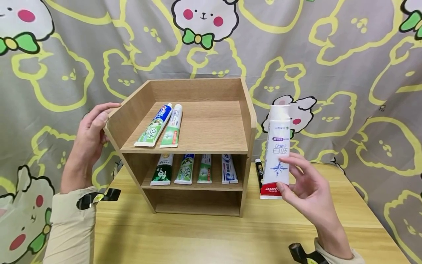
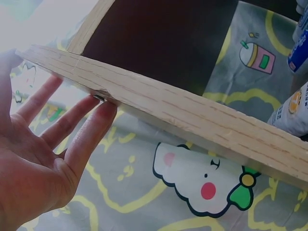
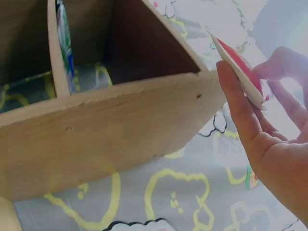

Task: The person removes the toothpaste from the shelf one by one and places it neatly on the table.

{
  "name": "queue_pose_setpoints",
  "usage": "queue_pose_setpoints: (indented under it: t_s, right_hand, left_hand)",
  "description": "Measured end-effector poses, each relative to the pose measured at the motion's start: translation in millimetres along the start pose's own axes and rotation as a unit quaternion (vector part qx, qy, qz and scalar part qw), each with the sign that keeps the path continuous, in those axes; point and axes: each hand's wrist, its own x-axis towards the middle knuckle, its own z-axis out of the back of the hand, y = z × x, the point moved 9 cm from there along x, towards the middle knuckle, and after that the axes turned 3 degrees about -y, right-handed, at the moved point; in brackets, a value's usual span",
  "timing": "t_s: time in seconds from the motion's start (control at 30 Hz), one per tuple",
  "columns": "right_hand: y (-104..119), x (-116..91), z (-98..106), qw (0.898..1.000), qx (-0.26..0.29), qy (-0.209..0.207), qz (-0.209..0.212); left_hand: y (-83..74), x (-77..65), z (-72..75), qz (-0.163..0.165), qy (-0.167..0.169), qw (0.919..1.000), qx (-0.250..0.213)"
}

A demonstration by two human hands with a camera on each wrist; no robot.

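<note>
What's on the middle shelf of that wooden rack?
Four tubes show side by side; the top shelf hides their far ends and anything deeper inside.

On the red band [image 1: 271, 189] of the white tube [image 1: 277, 161], "gate" can be read upside down, the word's start being hidden. Above it, inverted characters, "劲白" and "小苏打", are printed. The lettering on the shelved tubes [image 1: 185, 170] cannot be read with certainty.

Curtained booth: cartoon-print cloth [image 1: 280, 36], wood-grain table [image 1: 184, 238]
</note>
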Motion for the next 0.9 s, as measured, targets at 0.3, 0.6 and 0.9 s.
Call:
queue_pose_setpoints:
  t_s: [0.3,0.6,0.9]
  right_hand:
    - [-27.9,-5.1,30.7,0.997,-0.023,-0.03,-0.06]
    - [-46.6,-11.3,47.5,0.991,-0.07,-0.044,-0.102]
    - [-55.5,-13.1,68.2,0.986,-0.081,-0.078,-0.123]
  left_hand:
    - [-2.0,1.0,-1.2,-0.006,0.003,1.0,-0.002]
    - [0.7,-0.9,-0.1,-0.011,0.003,0.9999,-0.008]
    - [1.7,-0.1,-1.4,-0.01,-0.003,0.9994,-0.033]
